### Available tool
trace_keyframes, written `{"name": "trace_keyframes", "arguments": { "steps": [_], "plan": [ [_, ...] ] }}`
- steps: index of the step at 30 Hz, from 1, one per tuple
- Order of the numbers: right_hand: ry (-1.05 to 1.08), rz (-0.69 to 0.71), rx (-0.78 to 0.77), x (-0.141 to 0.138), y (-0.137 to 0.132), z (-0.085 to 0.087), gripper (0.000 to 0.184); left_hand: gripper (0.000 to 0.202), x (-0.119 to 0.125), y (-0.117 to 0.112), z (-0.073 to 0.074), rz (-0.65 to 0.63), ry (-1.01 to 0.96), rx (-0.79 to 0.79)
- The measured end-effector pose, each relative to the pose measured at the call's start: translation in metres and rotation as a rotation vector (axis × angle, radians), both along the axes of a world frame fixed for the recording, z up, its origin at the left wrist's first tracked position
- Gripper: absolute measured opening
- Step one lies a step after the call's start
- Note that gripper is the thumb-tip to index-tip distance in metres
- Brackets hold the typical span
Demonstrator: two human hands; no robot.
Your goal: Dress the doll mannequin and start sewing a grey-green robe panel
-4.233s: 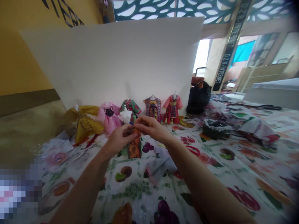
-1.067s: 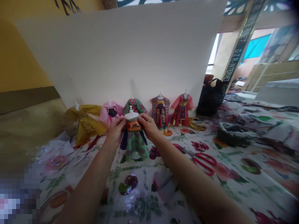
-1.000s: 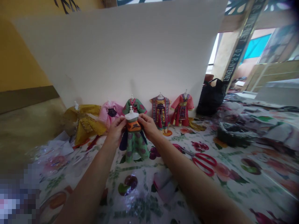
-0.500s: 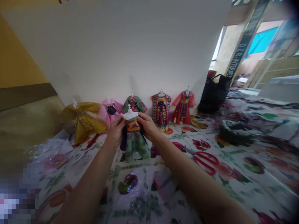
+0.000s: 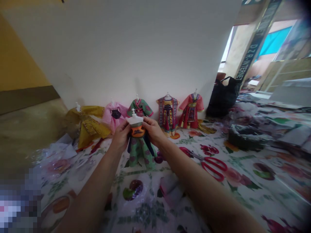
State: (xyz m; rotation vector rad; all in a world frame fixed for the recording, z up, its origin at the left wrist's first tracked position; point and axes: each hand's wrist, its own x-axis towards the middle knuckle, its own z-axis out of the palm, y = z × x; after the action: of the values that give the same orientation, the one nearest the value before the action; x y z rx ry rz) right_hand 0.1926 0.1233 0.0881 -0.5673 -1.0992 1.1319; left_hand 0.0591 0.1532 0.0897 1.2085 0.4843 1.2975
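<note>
A small white doll mannequin [image 5: 135, 120] stands on the fruit-print tablecloth [image 5: 243, 181], wearing an orange bodice and a green flowered skirt [image 5: 140, 152]. My left hand [image 5: 120, 136] grips its left side at the waist, fingers curled. My right hand [image 5: 152, 130] pinches its right side at the bodice. Behind it, a row of dressed mannequins lines the white board [image 5: 136, 55]: a yellow dress [image 5: 87, 126], a pink one [image 5: 114, 115], a green robe [image 5: 140, 108], a striped robe [image 5: 167, 113] and a red robe [image 5: 192, 110].
Red-handled scissors [image 5: 212, 166] lie to the right of my right forearm. A black bag [image 5: 222, 97] stands at the board's right end. Piles of cloth and packaging [image 5: 245, 136] cover the right side. Clear plastic wrappers [image 5: 58, 155] lie at the left.
Four seconds ago both hands were fumbling with orange cloth at the mannequin; now it stands dressed. In the last half second the mannequin tilted slightly and the view moved a little.
</note>
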Motion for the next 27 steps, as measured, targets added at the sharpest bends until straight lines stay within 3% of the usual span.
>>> {"name": "trace_keyframes", "arguments": {
  "steps": [4, 10, 20, 24, 27],
  "plan": [
    [-0.048, -0.034, 0.038, 0.003, 0.002, -0.002, 0.023, 0.043, -0.002, 0.003, -0.001, 0.001, 0.011, 0.009],
    [-0.115, -0.103, 0.058, 0.015, 0.001, 0.003, 0.017, 0.028, -0.012, 0.002, 0.007, 0.016, 0.039, 0.047],
    [-0.211, -0.169, 0.084, 0.049, -0.025, 0.038, 0.023, 0.025, -0.033, 0.007, 0.023, 0.127, -0.019, 0.075],
    [-0.272, -0.083, 0.146, 0.044, -0.046, 0.053, 0.022, 0.024, -0.031, -0.01, 0.037, 0.206, -0.052, 0.217],
    [-0.402, 0.022, 0.19, 0.032, -0.061, 0.061, 0.027, 0.026, -0.025, -0.038, 0.047, 0.106, 0.112, 0.365]
  ]
}}
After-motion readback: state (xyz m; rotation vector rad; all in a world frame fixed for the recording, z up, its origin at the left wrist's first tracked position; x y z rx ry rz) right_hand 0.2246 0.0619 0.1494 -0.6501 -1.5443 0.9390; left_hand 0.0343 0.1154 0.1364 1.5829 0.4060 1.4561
